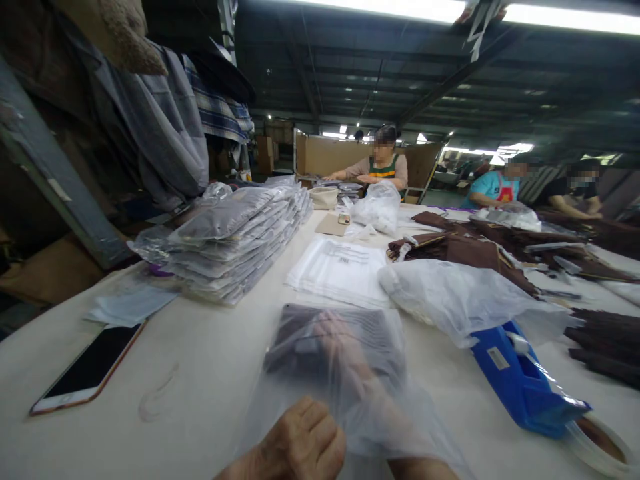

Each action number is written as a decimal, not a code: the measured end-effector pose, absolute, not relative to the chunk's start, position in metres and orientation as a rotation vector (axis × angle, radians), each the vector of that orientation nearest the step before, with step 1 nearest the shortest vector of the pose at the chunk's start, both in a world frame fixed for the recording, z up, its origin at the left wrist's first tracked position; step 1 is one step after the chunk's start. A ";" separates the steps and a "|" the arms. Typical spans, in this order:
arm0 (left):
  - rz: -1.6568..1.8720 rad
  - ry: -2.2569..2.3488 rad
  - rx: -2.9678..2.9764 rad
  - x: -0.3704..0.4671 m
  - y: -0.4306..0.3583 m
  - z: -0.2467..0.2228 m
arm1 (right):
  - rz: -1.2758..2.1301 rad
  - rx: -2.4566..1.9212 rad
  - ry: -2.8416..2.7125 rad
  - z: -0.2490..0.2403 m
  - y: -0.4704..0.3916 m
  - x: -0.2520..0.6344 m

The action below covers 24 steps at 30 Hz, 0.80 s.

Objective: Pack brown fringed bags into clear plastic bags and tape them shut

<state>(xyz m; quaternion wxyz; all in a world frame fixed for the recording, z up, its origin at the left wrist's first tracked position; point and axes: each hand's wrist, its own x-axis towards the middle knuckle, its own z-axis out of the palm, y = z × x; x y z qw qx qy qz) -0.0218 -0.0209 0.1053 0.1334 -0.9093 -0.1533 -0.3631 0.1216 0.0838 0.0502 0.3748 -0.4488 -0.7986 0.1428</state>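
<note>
In front of me lies a clear plastic bag [280, 407] with a dark folded cloth piece [295, 340] inside its far end. My left hand [305, 437] is closed in a fist at the near edge of the bag, gripping the plastic. My right hand [345, 347] reaches inside the bag, its fingers stretched out over the dark cloth; the plastic blurs them. Just beyond lies a flat pile of printed clear bags [340, 267].
Filled bags form a tall stack [230, 240] at left, behind a phone [93, 363]. To the right are a blue tape dispenser [520, 380], a crumpled plastic bag [450, 293] and brown cloth pieces [475, 257]. Several people work across the table [165, 440].
</note>
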 end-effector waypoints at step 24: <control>-1.016 -0.409 -2.627 -0.012 -0.004 0.060 | 0.326 -1.300 -1.814 0.037 0.064 0.129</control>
